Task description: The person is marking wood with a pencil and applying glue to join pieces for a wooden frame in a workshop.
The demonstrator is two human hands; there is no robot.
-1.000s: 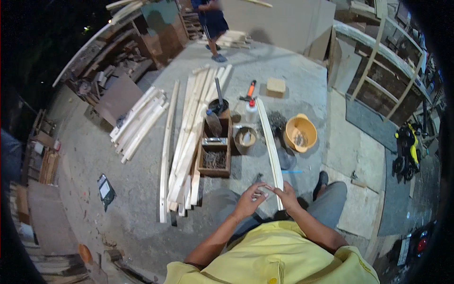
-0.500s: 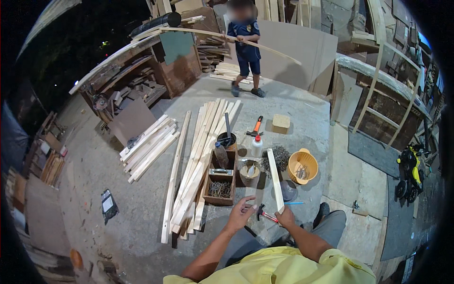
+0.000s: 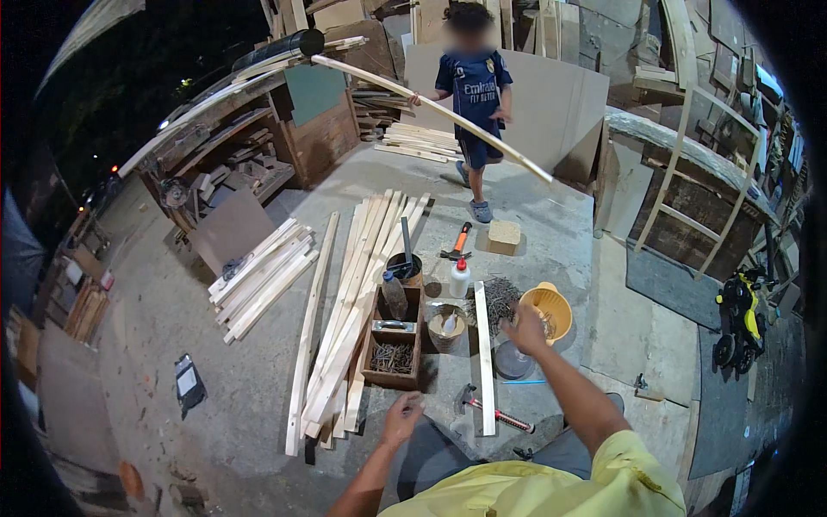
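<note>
My right hand [image 3: 525, 331] reaches to the near left side of the orange plastic basket [image 3: 560, 299], beside a heap of nails [image 3: 498, 303]. Its fingers look loosely spread, and I see nothing in them. A pale wooden strip [image 3: 485, 362] lies lengthwise before me, held by neither hand. Just in front of the wooden toolbox [image 3: 405, 376], which has nails in its near compartment, my left hand [image 3: 402, 419] hovers with fingers apart and holds nothing. By the strip's near end rests a hammer with a red and black handle [image 3: 504, 416].
Long wooden strips [image 3: 349, 319] lie left of the toolbox, shorter ones [image 3: 265, 280] further left. Ahead are a white glue bottle [image 3: 460, 280], an orange-handled hammer [image 3: 457, 241] and a wooden block [image 3: 504, 237]. Another person [image 3: 472, 103] carries a long strip [image 3: 431, 108] at the back.
My right hand has let go of the wooden strip, now lying flat, and moved forward to the basket. My left hand has drawn back left. The other person has stepped nearer, swinging their strip.
</note>
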